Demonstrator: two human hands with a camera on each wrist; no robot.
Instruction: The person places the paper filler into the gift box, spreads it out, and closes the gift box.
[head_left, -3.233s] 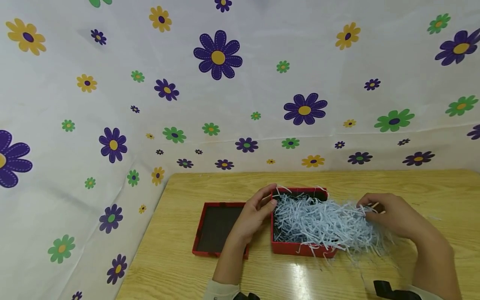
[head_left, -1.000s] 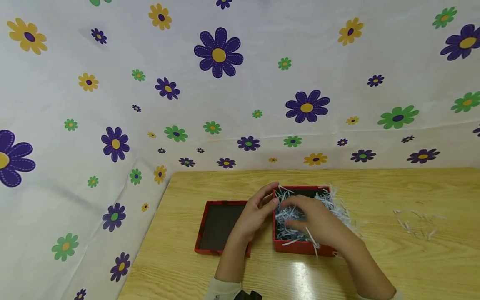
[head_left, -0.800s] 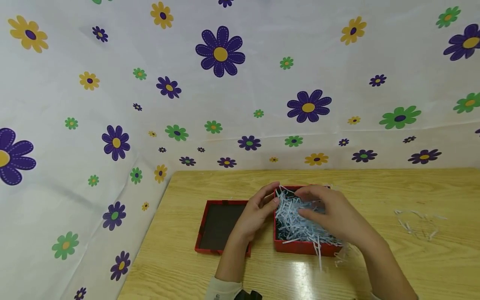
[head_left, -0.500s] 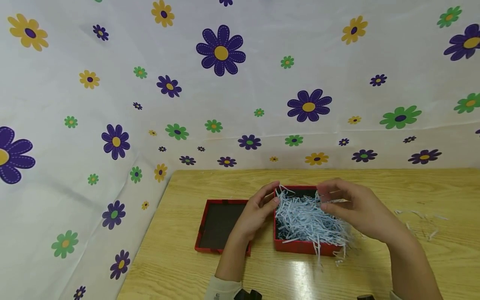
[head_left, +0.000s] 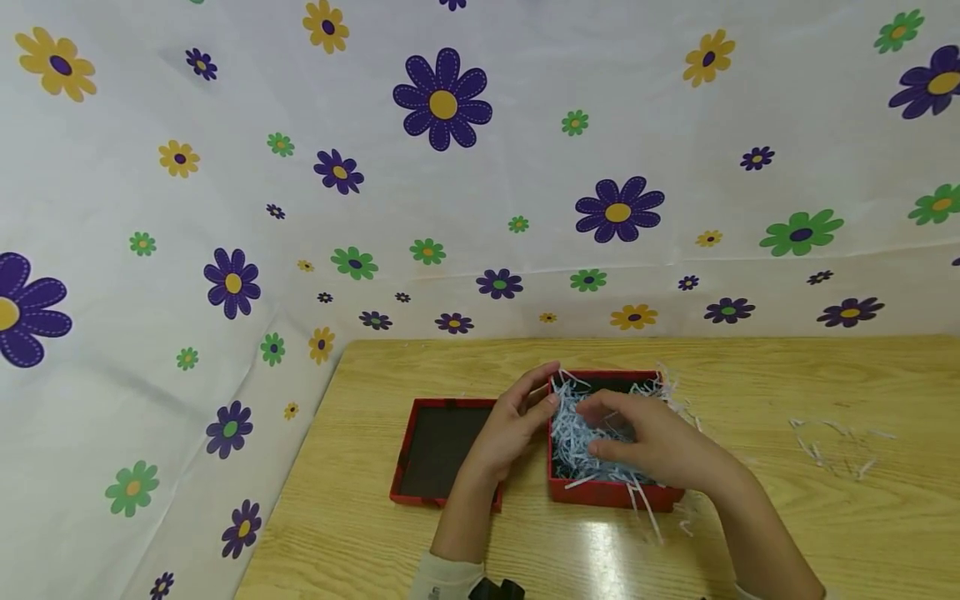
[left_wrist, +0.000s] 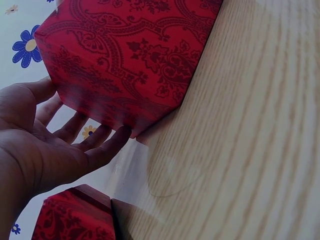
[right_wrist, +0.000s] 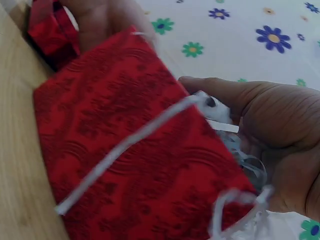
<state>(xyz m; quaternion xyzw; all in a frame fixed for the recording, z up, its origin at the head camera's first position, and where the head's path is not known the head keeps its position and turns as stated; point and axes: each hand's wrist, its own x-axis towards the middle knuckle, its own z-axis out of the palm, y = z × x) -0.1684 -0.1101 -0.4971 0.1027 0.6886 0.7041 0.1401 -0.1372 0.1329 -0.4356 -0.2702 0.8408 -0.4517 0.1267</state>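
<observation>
In the head view, a red box [head_left: 611, 496] stands on the table, filled with pale blue shredded paper [head_left: 573, 433]. My left hand [head_left: 510, 433] rests against its left side, thumb at the rim. The left wrist view shows that hand's spread fingertips touching the patterned red wall [left_wrist: 125, 55]. My right hand [head_left: 652, 433] is over the box among the shreds, fingers bent and thumb apart from them. In the right wrist view, shreds [right_wrist: 232, 135] show under the right palm, and one strip [right_wrist: 130, 142] hangs down the red wall.
Left of the box lies a red lid [head_left: 405, 446] with a dark inside, partly behind the left forearm. Loose paper strips [head_left: 825, 442] are scattered on the wooden table [head_left: 787, 533] to the right. A flower-patterned cloth [head_left: 525, 183] hangs behind and at the left.
My right hand first draws shreds over the box's right side, later moves in and out, and now is back left over the box. Loose strips appear on the table. The left hand stays.
</observation>
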